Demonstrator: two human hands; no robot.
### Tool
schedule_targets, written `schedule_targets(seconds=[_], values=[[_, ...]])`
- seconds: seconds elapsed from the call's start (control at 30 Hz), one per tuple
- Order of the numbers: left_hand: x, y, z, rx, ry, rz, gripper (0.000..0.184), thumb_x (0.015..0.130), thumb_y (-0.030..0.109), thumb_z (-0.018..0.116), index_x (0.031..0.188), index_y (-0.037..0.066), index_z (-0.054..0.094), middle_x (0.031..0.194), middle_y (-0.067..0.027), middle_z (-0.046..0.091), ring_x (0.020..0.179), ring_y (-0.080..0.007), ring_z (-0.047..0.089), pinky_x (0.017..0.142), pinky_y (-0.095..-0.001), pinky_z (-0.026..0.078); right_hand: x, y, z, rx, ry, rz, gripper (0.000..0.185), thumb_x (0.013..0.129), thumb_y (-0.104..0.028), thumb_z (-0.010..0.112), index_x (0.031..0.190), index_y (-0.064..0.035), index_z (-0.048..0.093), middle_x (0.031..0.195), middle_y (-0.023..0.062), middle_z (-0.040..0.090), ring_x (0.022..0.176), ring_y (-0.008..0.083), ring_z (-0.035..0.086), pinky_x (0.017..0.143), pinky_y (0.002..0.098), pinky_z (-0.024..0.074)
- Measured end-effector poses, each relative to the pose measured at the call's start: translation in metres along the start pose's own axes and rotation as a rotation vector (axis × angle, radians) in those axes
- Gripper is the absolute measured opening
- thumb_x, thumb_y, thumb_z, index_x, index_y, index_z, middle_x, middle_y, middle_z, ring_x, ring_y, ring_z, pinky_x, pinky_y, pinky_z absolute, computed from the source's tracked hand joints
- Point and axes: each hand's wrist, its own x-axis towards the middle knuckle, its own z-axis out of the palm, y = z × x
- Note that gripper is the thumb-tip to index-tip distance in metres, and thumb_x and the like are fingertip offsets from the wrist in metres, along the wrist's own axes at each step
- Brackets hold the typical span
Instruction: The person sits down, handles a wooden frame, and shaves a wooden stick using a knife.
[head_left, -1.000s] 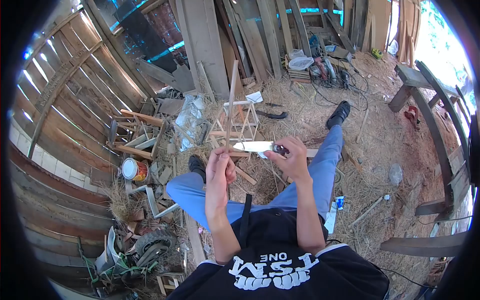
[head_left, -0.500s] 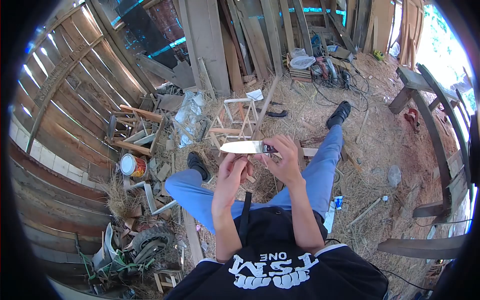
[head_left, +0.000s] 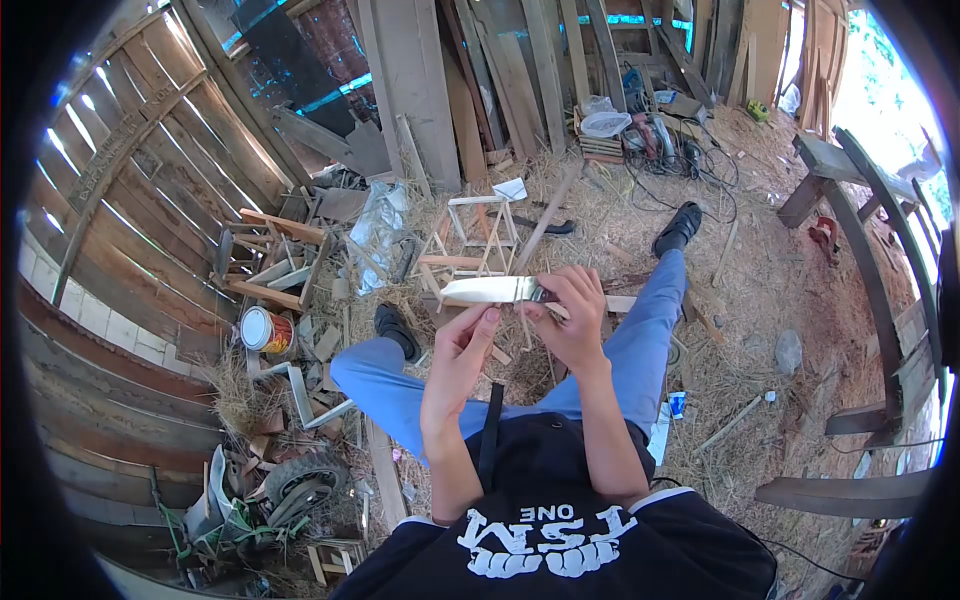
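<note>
My right hand (head_left: 572,318) is closed around the dark handle of a knife (head_left: 490,290), whose broad, shiny blade points left. Just below the blade, the fingertips of my left hand (head_left: 462,352) are pinched together. From behind the blade a long, narrow wooden strip (head_left: 548,215) slants away to the upper right. Its near end seems to meet my left fingertips, though the blade partly covers that spot. Beyond the blade, a small frame of thin wooden sticks (head_left: 478,228) stands on the straw-strewn ground.
Power tools with tangled cords (head_left: 655,140) lie at the back. A paint bucket (head_left: 266,330) and a wooden stool frame (head_left: 275,260) are on the left, above a wheel (head_left: 305,483). A curved wooden structure (head_left: 868,240) stands on the right.
The wooden strip's far end has swung slightly right. My left fingers have shifted and closed into a clearer pinch, and the knife blade has tilted a little.
</note>
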Motion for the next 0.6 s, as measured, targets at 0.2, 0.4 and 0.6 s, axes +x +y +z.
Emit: schedule_targets(seconds=[0.2,0.4,0.6], values=[[-0.001,0.001,0.0,0.016,-0.021,-0.002,0.037,0.101,0.022,0.061,0.131,0.001,0.062,0.074,0.0121,0.046,0.061,0.0009,0.029,0.051,-0.0207,0.021,-0.001,0.007,-0.01,-0.048,0.049,0.091,0.038,0.072,-0.034,0.082,0.09,-0.0058,0.065,0.077,0.0047,0.06,0.072,0.0247,0.057,0.068,0.037,0.0398],[-0.002,0.003,0.0,0.047,-0.016,-0.02,0.035,0.101,0.022,0.061,0.13,0.002,0.063,0.078,0.0104,0.051,0.062,0.0008,0.031,0.051,-0.0202,0.023,0.001,0.009,-0.013,-0.11,0.112,0.11,0.037,0.07,-0.031,0.084,0.09,-0.0061,0.066,0.078,0.004,0.062,0.071,0.0235,0.056,0.068,0.0364,0.0398],[-0.002,0.011,-0.019,0.243,0.057,0.124,0.034,0.103,0.026,0.057,0.126,0.003,0.065,0.078,0.0098,0.055,0.06,0.002,0.032,0.051,-0.0188,0.024,-0.014,0.032,-0.003,-0.099,0.315,0.394,0.028,0.085,-0.029,0.076,0.091,-0.0039,0.065,0.074,0.0079,0.061,0.067,0.0248,0.056,0.063,0.0385,0.0405]])
